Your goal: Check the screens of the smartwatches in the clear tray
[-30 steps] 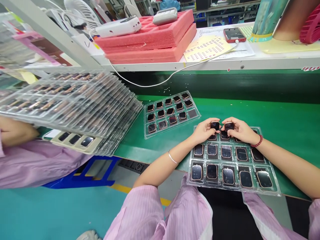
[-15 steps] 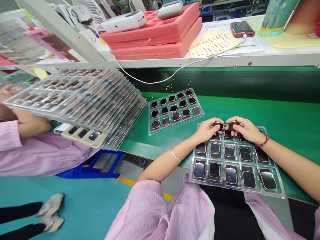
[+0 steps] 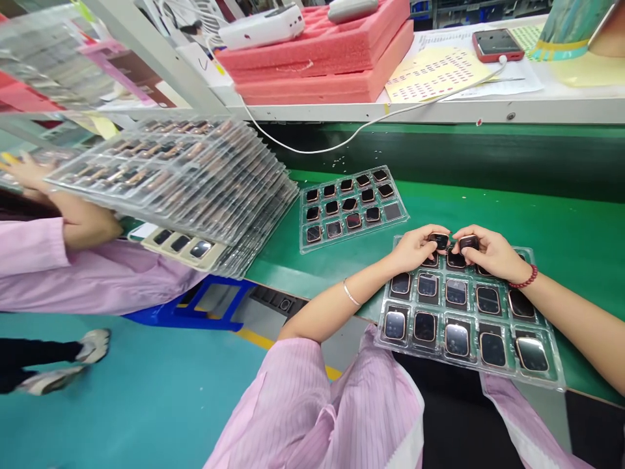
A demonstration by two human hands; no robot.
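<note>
Hands low over the green worktop (image 3: 576, 195), the left hand (image 3: 415, 249) and the right hand (image 3: 491, 254) meet above the far row of a clear plastic tray (image 3: 469, 367), whose long axis runs across the person's body, along the worktop's edge. Beyond that tray lies a smaller clear tray (image 3: 354, 238), and further left of it rises a tall stack of trays (image 3: 195, 176), with a co-worker's hand (image 3: 85, 221) at its underside. Each of the person's hands is curled, pinching one square watch body between thumb and fingers. The left watch body (image 3: 439, 241) sits in the left hand and the right watch body (image 3: 469, 243) in the right, the two just apart, directly over the tray's far row. Other watch bodies (image 3: 456, 293) lie flat in the tray's pockets, nearer the person, their long sides pointing toward the body.
</note>
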